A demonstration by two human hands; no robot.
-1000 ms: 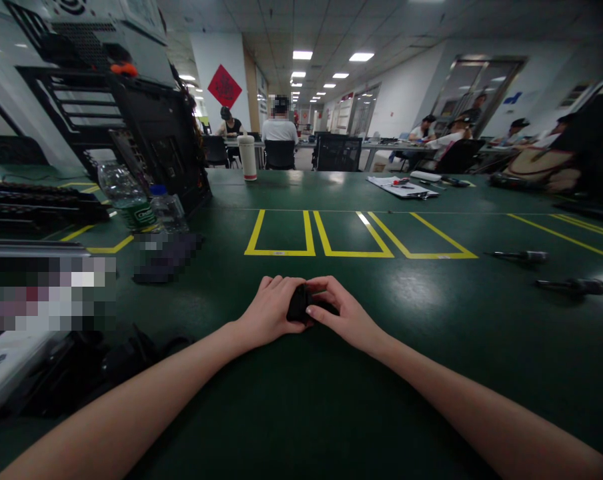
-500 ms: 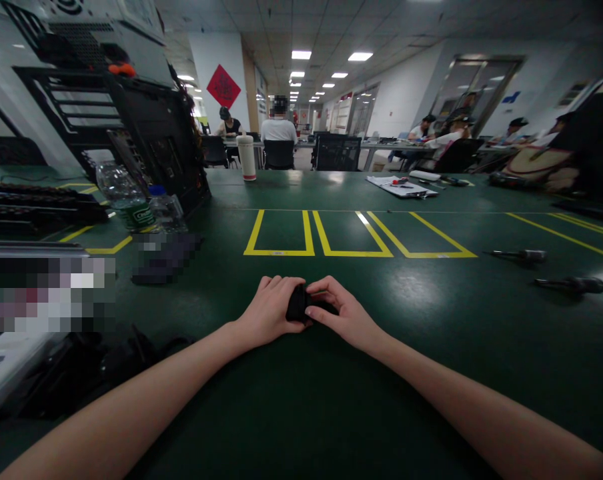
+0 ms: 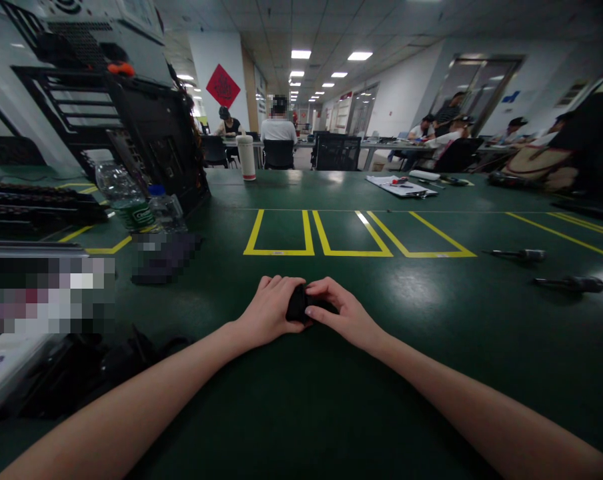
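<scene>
A small black object rests on the dark green table, between my two hands; its kind is not plain from here. My left hand is wrapped round its left side, fingers over the top and thumb along the near edge. From the right, my right hand pinches at its right end with thumb and fingertips. Part of the object is covered by my fingers, and a dark patch shows under the right palm.
Two screwdrivers lie at the right. A clipboard and a white cup stand farther back. Plastic bottles and an open computer case are at the left. Yellow tape outlines mark the table. People sit in the background.
My hands and the black object keep the same position. In the far background at the right, a standing person has shifted slightly.
</scene>
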